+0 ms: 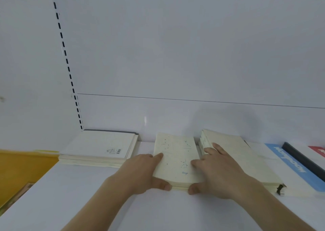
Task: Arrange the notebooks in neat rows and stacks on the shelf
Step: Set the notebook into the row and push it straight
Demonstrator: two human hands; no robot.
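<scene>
Head view, looking down along two bare forearms that reach forward over a smooth white shelf (88,186). Both hands frame a small stack of cream notebooks (177,162) lying flat at the middle of the shelf. The left hand (140,172) holds the stack's left edge, its thumb pressed against the near edge and its fingers curled round the side, one fingertip lying on the top cover. The right hand (216,174) mirrors it, thumb against the near edge and fingers spread loosely over the stack's right side and onto the neighbouring pile. The top cover is matte, pale cream paper, printed with faint blue dots like star patterns and a small blue word too blurred to read. The page edges show as thin stacked layers.

Just to the right lies a longer cream pile (246,162), its near corner showing dark bound edges. Further right lie a blue cover with white lettering (290,164), a dark bar-shaped edge (304,162) and a scrap of red. To the left, well apart, a wider low stack of white notebooks (98,148) carries a small barcode label. Behind everything rises a glossy white back panel (175,55) with a slotted upright strip (66,60). Yellow surfaces (21,169) sit at far left.
</scene>
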